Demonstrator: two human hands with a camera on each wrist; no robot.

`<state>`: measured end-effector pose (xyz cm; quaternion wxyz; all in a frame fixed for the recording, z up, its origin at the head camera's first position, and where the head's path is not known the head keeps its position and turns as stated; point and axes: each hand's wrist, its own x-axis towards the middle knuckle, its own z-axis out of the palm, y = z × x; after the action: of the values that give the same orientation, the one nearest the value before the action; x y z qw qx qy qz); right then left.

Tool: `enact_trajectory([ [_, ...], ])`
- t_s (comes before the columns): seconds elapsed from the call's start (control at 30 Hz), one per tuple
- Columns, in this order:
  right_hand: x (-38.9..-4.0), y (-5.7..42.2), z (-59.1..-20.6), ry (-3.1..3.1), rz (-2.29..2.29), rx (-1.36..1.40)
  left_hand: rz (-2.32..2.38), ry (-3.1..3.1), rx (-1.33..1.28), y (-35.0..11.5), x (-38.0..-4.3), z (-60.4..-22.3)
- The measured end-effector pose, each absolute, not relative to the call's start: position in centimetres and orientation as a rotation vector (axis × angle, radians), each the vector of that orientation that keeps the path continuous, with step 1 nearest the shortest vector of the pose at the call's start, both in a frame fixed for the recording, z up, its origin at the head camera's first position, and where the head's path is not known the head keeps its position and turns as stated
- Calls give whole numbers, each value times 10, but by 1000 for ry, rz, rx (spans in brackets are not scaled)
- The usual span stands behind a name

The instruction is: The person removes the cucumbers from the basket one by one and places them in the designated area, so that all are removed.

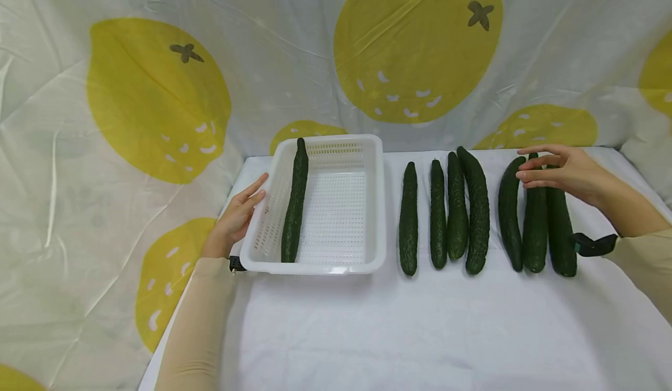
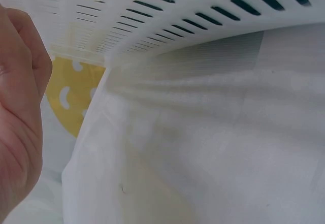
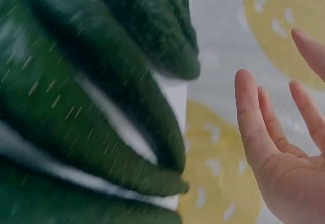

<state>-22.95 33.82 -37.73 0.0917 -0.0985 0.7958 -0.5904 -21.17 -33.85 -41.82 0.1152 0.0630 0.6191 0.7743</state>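
Observation:
A white plastic basket (image 1: 377,216) with slotted walls holds one long dark green cucumber (image 1: 296,210) along its left side. My left hand (image 1: 236,213) touches the outside of the basket's left wall, fingers extended toward its rim. In the left wrist view, part of that hand (image 2: 23,107) shows beside the slotted wall, its fingertips out of sight. Above the far ends of three cucumbers (image 1: 534,227) on the right hovers my right hand (image 1: 572,172), its fingers spread and lightly bent. Nothing lies between those fingers (image 3: 247,112) in the right wrist view.
Between the basket and the right-hand group, several more cucumbers (image 1: 476,216) lie lengthwise on the white tablecloth (image 1: 394,332). One cucumber (image 1: 408,219) lies slightly apart, nearest the basket. A lemon-print curtain (image 1: 294,58) hangs behind the table and along its left side.

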Motion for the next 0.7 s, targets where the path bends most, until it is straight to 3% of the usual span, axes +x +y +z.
enact_trajectory([
  [0.7,-265,218,-319,2194,-1790,-499,2290,1755,206,-340,-213,-419],
])
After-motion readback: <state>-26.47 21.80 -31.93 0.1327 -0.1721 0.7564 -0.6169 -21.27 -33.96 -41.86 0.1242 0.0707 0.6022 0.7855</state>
